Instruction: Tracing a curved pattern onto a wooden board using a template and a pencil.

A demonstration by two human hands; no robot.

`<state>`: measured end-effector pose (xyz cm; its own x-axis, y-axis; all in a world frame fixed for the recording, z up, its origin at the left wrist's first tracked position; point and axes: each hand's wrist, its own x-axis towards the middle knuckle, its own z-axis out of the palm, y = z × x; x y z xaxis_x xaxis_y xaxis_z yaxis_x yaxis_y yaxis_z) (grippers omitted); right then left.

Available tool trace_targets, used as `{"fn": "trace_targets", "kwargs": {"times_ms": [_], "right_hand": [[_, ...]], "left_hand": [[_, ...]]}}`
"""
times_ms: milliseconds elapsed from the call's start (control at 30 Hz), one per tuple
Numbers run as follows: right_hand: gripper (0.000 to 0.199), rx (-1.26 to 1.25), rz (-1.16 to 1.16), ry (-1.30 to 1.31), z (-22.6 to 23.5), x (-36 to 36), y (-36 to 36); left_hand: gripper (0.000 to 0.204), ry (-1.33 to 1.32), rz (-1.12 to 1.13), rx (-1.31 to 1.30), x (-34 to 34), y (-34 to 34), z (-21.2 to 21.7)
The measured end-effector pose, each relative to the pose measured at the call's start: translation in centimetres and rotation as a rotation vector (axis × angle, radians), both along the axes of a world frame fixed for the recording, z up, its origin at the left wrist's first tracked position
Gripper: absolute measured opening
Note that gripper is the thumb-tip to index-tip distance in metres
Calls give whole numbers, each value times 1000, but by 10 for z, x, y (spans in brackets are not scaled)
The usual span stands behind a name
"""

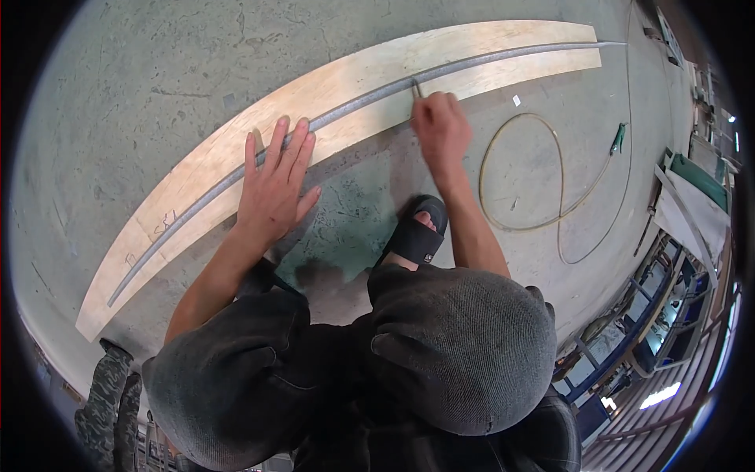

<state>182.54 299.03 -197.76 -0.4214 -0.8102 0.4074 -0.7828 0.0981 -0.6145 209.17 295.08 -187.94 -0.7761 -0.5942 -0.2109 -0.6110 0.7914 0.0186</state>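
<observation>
A long, curved board of pale wood (346, 82) lies across the floor in front of me. Along its length runs a thin, bent grey strip (472, 62), its far right end sticking out past the board. My left hand (275, 185) is laid flat with fingers spread over the strip and the board, left of the middle. Farther right, my right hand (442, 130) is closed round a thin pencil-like tool (418, 89), whose tip meets the strip's near edge. Some dark lines are drawn on the board's left part.
A looped hose (561, 169) with a green nozzle (619, 138) lies on the floor to the right. Racks and sheet material (692, 208) stand at the right edge. Camouflage trouser legs (106, 401) of another person show at the lower left. My sandalled foot (417, 236) is close to the board.
</observation>
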Motion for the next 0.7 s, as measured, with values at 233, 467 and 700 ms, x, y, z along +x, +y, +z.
{"fn": "trace_targets", "kwargs": {"times_ms": [233,467,700], "right_hand": [[14,-22,59,-2,-7,-1,1],[15,-53,60,41,-8,-6,3],[9,30,-45,-93,-3,-57,-5]], "left_hand": [[83,-10,6,12,-6,-2,0],[85,-32,4,13,-7,0,-2],[84,-36,7,-7,-10,-3,1]]}}
